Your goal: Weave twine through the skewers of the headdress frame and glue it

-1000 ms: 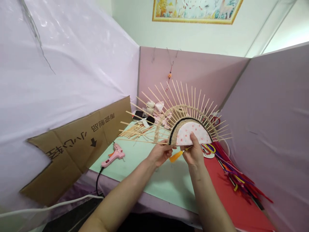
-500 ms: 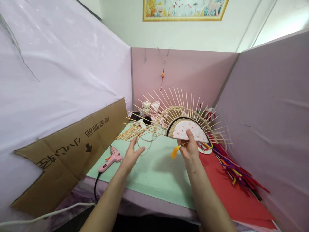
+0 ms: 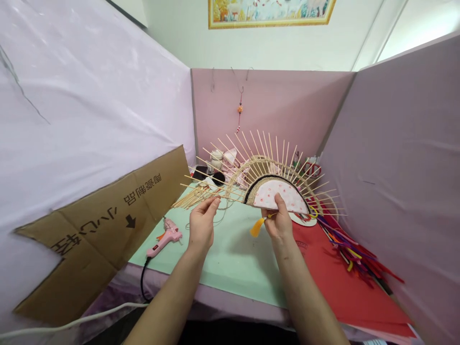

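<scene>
A half-round fan frame is held up over the table, with thin wooden sticks spreading from it like rays. Its centre is pink-spotted white cloth, edged by a black band and woven twine. My right hand grips the straight lower edge, thumb on the cloth and fingers behind. A yellow tassel hangs beside that hand. At the frame's left end my left hand is closed in a pinch on the thin twine, close to the lowest sticks. A loose loop of it hangs behind the fingers.
A pink glue gun lies on the green mat at left, near a cardboard sheet. Loose sticks lie behind. Red paper and coloured pipe cleaners are at right. Partition walls enclose the table.
My left hand has gone from open to pinching, moving slightly right and up to the twine at the frame's left end. My right hand keeps its hold on the frame.
</scene>
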Tool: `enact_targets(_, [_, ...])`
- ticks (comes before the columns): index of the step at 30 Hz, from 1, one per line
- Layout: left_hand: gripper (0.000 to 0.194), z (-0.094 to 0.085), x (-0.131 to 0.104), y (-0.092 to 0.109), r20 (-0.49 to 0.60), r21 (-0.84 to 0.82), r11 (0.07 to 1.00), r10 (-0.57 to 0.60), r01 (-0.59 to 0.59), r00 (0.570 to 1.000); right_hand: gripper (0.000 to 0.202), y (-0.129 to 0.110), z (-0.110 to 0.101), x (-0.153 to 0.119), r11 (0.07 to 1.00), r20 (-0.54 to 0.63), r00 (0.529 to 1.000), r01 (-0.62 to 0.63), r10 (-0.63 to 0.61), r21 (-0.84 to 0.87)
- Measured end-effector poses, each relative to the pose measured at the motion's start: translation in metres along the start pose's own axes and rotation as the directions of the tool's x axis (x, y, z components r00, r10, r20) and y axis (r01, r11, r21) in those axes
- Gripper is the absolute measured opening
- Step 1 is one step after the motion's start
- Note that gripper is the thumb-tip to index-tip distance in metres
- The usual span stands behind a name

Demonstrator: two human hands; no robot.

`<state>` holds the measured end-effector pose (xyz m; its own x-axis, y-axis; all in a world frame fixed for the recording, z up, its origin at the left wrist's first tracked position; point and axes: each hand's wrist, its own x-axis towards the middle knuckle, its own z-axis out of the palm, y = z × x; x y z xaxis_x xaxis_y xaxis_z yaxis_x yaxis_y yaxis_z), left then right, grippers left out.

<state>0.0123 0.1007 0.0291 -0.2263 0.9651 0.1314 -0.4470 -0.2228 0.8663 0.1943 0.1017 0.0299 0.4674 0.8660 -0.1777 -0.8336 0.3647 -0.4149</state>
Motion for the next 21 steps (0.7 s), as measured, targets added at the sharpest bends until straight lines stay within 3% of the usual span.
enact_targets(13, [0.030, 0.0057, 0.0001, 0.0032, 0.011, -0.117, 0.987, -0.107, 0.108, 0.994, 0.022, 0.0013, -0.0027, -0.0006, 1.000, 0.017, 1.000, -0.002, 0.002, 0.000])
enact_targets(21, [0.031, 0.0060, -0.0005, 0.0038, 0.073, -0.146, 0.970, -0.186, 0.195, 0.980, 0.027, 0.0029, -0.0067, 0.0007, 0.999, 0.005, 1.000, 0.015, -0.015, -0.028])
